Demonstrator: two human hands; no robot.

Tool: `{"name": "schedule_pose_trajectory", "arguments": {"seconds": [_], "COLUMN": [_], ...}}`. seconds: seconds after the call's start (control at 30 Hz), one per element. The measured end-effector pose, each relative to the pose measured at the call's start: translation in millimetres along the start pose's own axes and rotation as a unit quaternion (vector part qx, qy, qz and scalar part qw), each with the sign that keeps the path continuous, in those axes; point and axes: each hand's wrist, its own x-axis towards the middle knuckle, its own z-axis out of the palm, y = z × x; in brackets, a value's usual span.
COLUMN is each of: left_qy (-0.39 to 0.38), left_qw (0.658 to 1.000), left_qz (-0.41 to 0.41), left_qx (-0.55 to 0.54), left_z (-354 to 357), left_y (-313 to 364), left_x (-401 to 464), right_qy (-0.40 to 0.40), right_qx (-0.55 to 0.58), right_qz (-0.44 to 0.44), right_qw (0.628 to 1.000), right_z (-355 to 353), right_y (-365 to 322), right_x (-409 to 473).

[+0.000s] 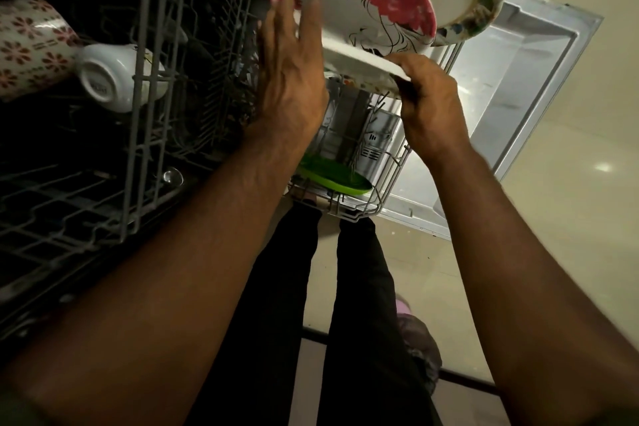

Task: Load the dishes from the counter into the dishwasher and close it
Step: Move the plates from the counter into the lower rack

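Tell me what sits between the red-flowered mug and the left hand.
In the head view, an upturned white cup lies in the upper rack between the red-flowered mug and the left hand, then grey rack wires.

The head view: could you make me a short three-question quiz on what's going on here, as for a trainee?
1. True or false: the green plate already sits in the lower rack.
2. Which hand grips the floral plate by its near edge? A) left hand B) right hand
3. Fill in: in the upper rack, a white bowl lies beside a patterned ____.

Key
1. True.
2. B. The right hand grips the edge; the left hand lies open and flat against the plate's side.
3. mug.
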Motion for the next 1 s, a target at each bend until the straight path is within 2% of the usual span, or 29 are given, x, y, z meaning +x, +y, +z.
{"name": "schedule_pose_trajectory", "arguments": {"seconds": [0.1, 0.2, 0.33, 0.47, 0.63, 1.0], "left_qy": [0.010, 0.014, -0.006, -0.061, -0.124, -0.084], "left_qw": [0.999, 0.999, 0.999, 0.997, 0.990, 0.993], "left_qz": [-0.039, -0.035, -0.035, -0.014, 0.028, 0.047], "left_qx": [-0.028, -0.023, -0.022, -0.040, -0.064, -0.062], "left_z": [0.5, -0.9, -3.0, -8.6, -53.6, -180.9], "left_y": [2.2, 3.0, 3.3, 3.3, 5.8, 26.8], "left_x": [-1.3, -12.6, -35.4, -63.5, -95.6, -172.5], "right_qy": [0.042, 0.086, 0.080, 0.085, 0.073, -0.006], "right_qx": [0.021, 0.013, -0.021, -0.052, -0.057, -0.142], "right_qz": [0.064, 0.117, 0.157, 0.200, 0.143, -0.022], "right_qw": [0.997, 0.989, 0.984, 0.975, 0.985, 0.990], "right_z": [-3.6, -10.0, -22.1, -27.9, -35.0, -69.6], "right_y": [-4.6, -6.9, -11.2, -29.2, -86.1, -220.1], "right_x": [4.0, 6.2, 0.4, -19.4, -59.0, -120.0]}}
